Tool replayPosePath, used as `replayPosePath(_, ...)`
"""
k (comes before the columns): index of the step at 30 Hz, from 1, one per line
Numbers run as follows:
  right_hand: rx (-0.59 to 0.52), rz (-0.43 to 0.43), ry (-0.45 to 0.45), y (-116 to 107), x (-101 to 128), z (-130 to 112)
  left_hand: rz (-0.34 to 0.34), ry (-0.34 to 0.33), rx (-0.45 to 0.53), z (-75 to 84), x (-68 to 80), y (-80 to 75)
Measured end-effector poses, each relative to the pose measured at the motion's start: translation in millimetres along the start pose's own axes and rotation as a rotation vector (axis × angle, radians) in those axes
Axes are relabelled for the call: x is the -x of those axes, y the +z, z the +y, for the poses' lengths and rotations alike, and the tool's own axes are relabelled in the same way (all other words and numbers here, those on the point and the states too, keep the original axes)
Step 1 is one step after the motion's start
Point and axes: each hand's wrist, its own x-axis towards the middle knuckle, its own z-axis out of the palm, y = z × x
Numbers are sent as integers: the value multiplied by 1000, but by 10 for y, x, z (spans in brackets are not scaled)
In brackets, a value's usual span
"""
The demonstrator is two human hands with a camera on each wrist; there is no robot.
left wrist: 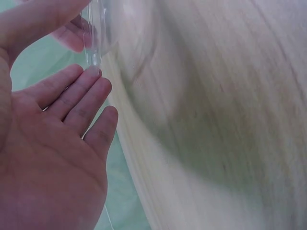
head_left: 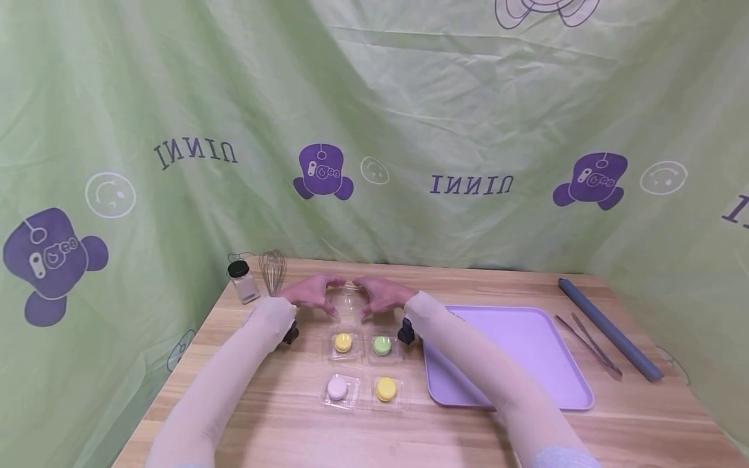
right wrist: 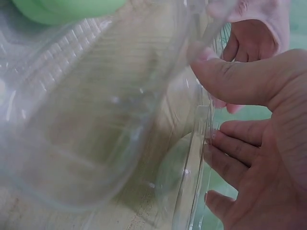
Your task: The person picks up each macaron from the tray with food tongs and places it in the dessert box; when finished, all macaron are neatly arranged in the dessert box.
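Note:
A clear plastic clamshell box (head_left: 349, 300) is held between both hands, above the wooden tabletop beyond the packed macarons. My left hand (head_left: 313, 292) grips its left side, and thumb and fingertips meet the thin rim in the left wrist view. From the other side my right hand (head_left: 383, 294) pinches the rim, thumb on one face and fingers on the other. Closest to the hands are a yellow macaron (head_left: 342, 342) and a green macaron (head_left: 382, 346), each in a clear pack. Nearer lie a pale pink macaron (head_left: 337, 388) and another yellow macaron (head_left: 386, 389), also in clear packs.
A purple tray (head_left: 515, 351) lies under and beyond the right forearm. Metal tongs (head_left: 588, 344) and a dark blue roll (head_left: 608, 328) are farther right. At the back left stand a black-lidded jar (head_left: 244, 283) and a whisk (head_left: 272, 270). A green curtain hangs behind.

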Motion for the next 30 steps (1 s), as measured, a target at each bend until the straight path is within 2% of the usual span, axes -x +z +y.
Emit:
replayPosePath(9, 9, 21, 2, 7, -13, -5, 39, -29, -22, -40, -29, 31)
replayPosePath(13, -44, 39, 13, 6, -17, -2, 81, -47, 0, -81, -39, 28)
replayPosePath(18, -157, 128, 43, -37, -19, 8, 143, -13, 55, -97, -49, 15)
replayPosePath(23, -208, 205, 55, -96, -25, 44, 223, 13, 88, -66, -47, -15)
replayPosePath(30, -273, 272, 58, -116, -14, 102, 271, 38, 109, -68, -71, -33)
